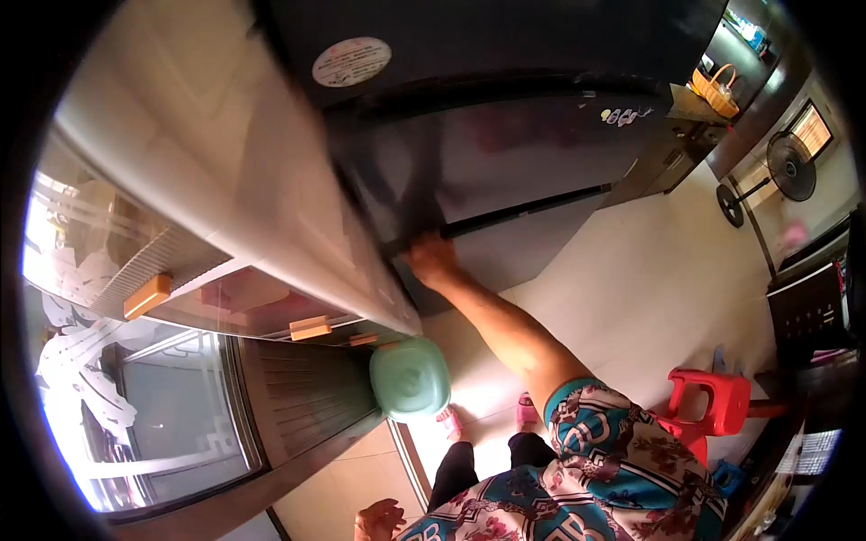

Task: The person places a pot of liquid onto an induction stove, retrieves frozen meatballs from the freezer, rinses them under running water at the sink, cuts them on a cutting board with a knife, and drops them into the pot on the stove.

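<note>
My right hand (431, 259) reaches forward to a dark, glossy refrigerator (532, 144). Its fingers curl into the left end of the long recessed handle (528, 209) between the middle and lower doors; the fingertips are hidden there. No gap shows at that door seam. Down at the lower left, beside my patterned shirt (622, 442), my left hand (381, 519) hangs with loosely bent, parted fingers and nothing visible in it.
A white cabinet (207, 117) with wooden handles stands close on the left, above a green stool (410, 379). Red plastic stool (713, 401) is at right. A black fan (791, 167) and a wicker basket (717, 90) are farther off.
</note>
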Action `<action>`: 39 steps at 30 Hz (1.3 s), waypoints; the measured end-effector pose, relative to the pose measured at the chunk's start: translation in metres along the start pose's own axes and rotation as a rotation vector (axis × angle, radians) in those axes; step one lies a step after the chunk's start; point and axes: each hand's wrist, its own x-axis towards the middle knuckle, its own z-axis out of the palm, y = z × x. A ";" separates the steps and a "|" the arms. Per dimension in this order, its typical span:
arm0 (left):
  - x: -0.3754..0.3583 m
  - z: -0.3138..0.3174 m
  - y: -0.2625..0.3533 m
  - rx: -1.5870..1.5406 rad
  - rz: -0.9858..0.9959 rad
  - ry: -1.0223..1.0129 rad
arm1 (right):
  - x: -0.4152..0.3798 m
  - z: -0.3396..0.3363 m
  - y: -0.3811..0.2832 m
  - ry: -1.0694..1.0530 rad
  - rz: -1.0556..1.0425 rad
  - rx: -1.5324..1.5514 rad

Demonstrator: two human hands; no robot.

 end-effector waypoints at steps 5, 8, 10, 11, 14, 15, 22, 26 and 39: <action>0.012 0.052 0.033 0.131 0.126 0.094 | -0.098 -0.020 0.018 0.237 -0.283 0.020; 0.020 0.097 0.063 0.290 0.199 0.056 | -0.173 -0.057 0.049 0.129 -0.406 0.120; 0.035 0.124 0.063 0.327 0.300 -0.011 | -0.224 -0.084 0.076 0.051 -0.400 0.184; 0.042 0.139 0.065 0.417 0.386 -0.036 | -0.249 -0.100 0.091 -0.002 -0.385 0.189; 0.050 0.188 0.079 0.479 0.455 -0.120 | -0.319 -0.147 0.146 -0.153 -0.307 0.246; 0.053 0.204 0.082 0.541 0.464 -0.136 | -0.341 -0.163 0.161 -0.104 -0.248 0.219; 0.072 0.276 0.097 0.728 0.535 -0.250 | -0.464 -0.212 0.269 0.117 0.307 0.106; 0.078 0.278 0.116 0.815 0.659 -0.251 | -0.449 -0.250 0.295 -0.001 0.765 -0.236; 0.211 0.194 0.032 0.779 0.452 -0.020 | -0.333 -0.149 0.288 0.072 0.214 0.052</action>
